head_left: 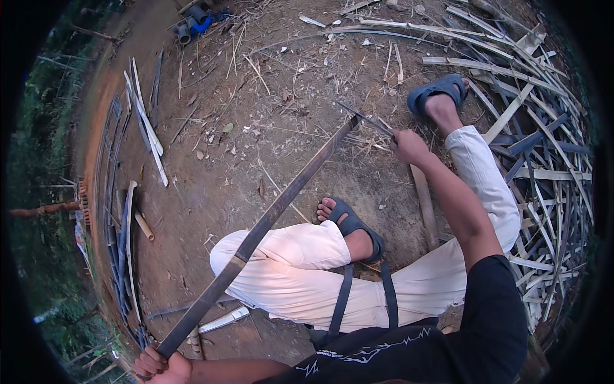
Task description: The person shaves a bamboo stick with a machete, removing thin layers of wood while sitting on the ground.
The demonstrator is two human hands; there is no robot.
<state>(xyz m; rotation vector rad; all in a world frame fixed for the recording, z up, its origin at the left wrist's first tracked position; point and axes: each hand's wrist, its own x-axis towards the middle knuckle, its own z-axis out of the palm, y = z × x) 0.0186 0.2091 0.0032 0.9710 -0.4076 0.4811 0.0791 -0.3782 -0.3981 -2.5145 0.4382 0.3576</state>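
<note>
My left hand (163, 366), at the lower left, is closed around the near end of a long dark bamboo strip (281, 203). The strip slants up and away to the right, crossing over my bent left knee. Past my feet, my right hand (410, 148) grips the handle of a knife (369, 118), its thin blade pointing up and left. That blade meets or passes just over the strip's far end; I cannot tell whether they touch. The knife's handle is mostly hidden inside my fist.
A large heap of split bamboo strips (543, 173) lies along the right. Several strips and poles (121, 243) lie at the left. Dark cut bamboo tubes (184, 32) lie beside something blue at the far left. A flat wooden piece (425, 208) lies below my right forearm.
</note>
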